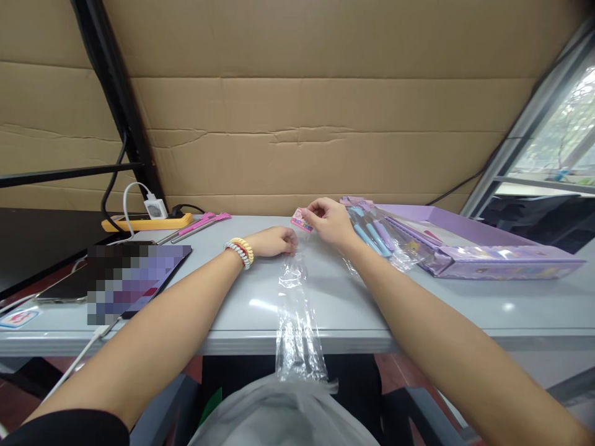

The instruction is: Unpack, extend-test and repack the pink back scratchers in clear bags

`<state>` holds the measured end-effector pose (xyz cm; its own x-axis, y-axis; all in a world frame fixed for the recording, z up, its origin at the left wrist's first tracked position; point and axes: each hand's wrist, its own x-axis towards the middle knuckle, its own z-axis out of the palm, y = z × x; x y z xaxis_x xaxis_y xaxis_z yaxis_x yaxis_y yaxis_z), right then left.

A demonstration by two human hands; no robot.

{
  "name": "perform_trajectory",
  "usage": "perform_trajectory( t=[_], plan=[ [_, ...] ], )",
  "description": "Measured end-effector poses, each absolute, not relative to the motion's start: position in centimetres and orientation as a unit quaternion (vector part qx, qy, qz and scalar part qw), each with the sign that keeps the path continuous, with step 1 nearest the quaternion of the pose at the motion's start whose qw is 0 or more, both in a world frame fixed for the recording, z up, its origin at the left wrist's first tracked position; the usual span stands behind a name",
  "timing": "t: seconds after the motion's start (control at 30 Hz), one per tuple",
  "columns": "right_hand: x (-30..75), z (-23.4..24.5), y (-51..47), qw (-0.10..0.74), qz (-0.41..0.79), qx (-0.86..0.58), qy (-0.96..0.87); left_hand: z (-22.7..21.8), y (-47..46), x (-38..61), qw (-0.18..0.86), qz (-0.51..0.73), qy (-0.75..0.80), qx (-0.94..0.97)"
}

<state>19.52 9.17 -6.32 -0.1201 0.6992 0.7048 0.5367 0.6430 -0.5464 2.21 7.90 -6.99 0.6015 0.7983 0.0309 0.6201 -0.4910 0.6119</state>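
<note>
My right hand (329, 222) pinches a small pink printed card (302, 220) between thumb and fingers, just above the table. Close on its left, my left hand (277, 241) has its fingers closed at the upper end of a long clear plastic bag (297, 303). From there the bag trails toward me, over the table's front edge. Beside my right wrist lie blue and purple pens (374, 234) in clear wrapping, partly covered by my forearm. Exactly how my left fingertips grip the film is hard to see.
A purple patterned box (502, 263) stands open at the right. Pink-handled tools (204, 224), a yellow power strip (179, 221) and a tablet (162, 272) with a cable are at the left. A translucent plastic bag (283, 415) sits at my lap. Cardboard (325, 105) backs the table (344, 316).
</note>
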Motion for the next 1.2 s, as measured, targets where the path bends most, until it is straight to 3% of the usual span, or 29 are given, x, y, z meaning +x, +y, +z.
perform_trajectory(
  t=[0.8,1.2],
  plan=[
    [19.7,-6.8,9.7,0.389,0.031,-0.495,-0.776,-7.2,8.0,2.1,0.258,0.151,0.419,0.857],
    [19.7,-7.6,10.6,0.370,0.222,-0.514,-0.741,-7.6,8.6,2.1,0.251,0.152,0.403,0.867]
  ],
)
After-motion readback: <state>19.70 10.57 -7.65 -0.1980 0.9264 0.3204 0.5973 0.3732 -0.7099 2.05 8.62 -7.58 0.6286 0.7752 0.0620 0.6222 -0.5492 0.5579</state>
